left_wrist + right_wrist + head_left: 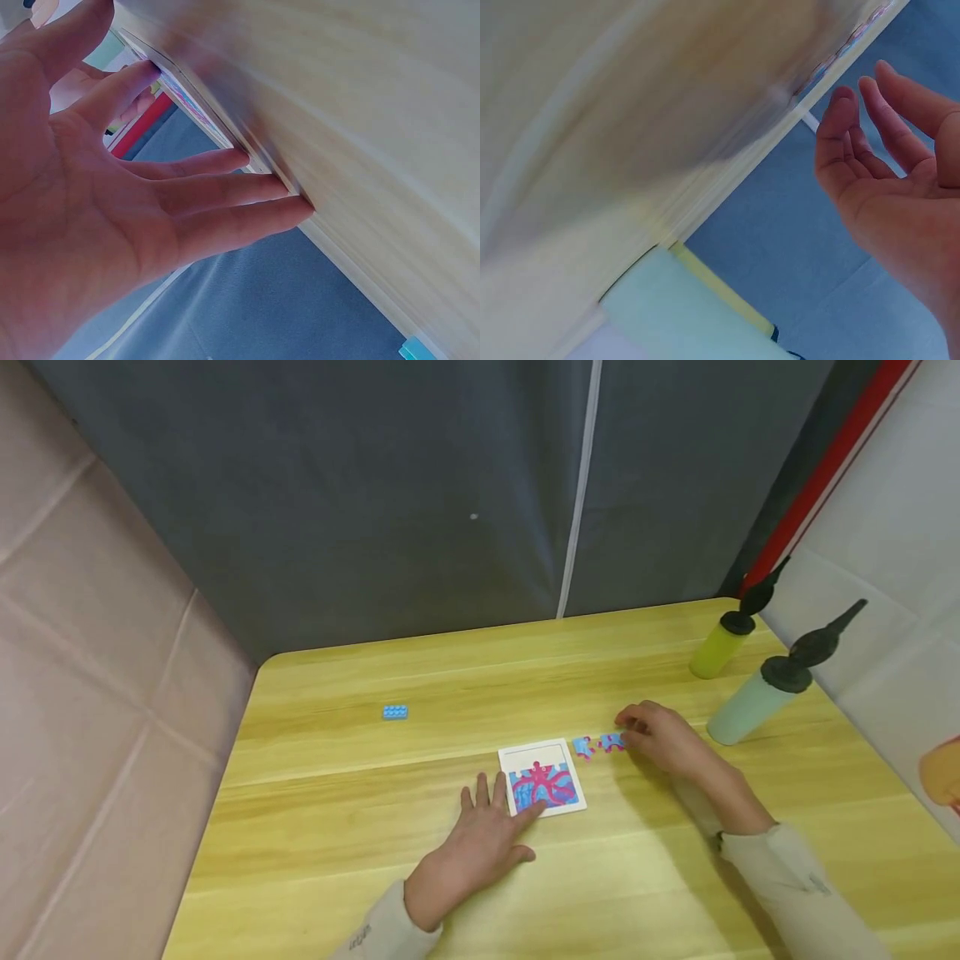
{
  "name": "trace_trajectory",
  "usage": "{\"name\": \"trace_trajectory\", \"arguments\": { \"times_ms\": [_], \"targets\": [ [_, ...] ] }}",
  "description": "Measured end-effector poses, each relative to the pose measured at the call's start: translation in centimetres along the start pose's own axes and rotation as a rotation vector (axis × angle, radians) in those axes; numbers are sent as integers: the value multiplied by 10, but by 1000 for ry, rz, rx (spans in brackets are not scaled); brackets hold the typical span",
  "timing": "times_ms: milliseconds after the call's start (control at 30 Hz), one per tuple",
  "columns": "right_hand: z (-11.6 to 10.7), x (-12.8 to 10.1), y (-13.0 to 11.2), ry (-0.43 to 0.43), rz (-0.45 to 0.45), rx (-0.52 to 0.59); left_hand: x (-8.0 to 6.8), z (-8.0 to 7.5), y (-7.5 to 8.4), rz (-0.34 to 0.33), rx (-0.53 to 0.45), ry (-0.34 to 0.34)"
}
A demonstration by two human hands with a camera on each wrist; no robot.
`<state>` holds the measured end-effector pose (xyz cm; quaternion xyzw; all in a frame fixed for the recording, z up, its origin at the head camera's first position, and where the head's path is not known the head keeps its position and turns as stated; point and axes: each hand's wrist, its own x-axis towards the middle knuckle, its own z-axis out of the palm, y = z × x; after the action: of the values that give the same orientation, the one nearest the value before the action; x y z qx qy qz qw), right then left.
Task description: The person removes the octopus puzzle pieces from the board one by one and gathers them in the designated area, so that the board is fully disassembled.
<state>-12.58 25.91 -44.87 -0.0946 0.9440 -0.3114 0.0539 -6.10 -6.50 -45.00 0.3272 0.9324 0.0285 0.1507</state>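
The left hand [480,831] lies flat with fingers spread against the near-left corner of the octopus puzzle board [543,778], seemingly pinning it to the desk [337,827]. The right hand [663,737], fingers relaxed and holding nothing, hovers just beside two loose puzzle pieces [597,745] right of the board. A blue brick [394,712] sits well apart to the left; two pump bottles [757,697] crowd the right edge, leaving open room leftward.
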Motion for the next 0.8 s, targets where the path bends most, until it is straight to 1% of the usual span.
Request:
{"name": "trace_trajectory", "arguments": {
  "times_ms": [267, 467, 800],
  "targets": [
    [5, 6, -9, -11, -4, 3, 0, 1, -1, -2, -8, -7],
    [9, 7, -13, -32, -3, 28, 1, 3, -1, -4, 0, -13],
    [18, 12, -27, -23, -48, 3, 1, 4, 0, -6, -3, -4]
  ]
}}
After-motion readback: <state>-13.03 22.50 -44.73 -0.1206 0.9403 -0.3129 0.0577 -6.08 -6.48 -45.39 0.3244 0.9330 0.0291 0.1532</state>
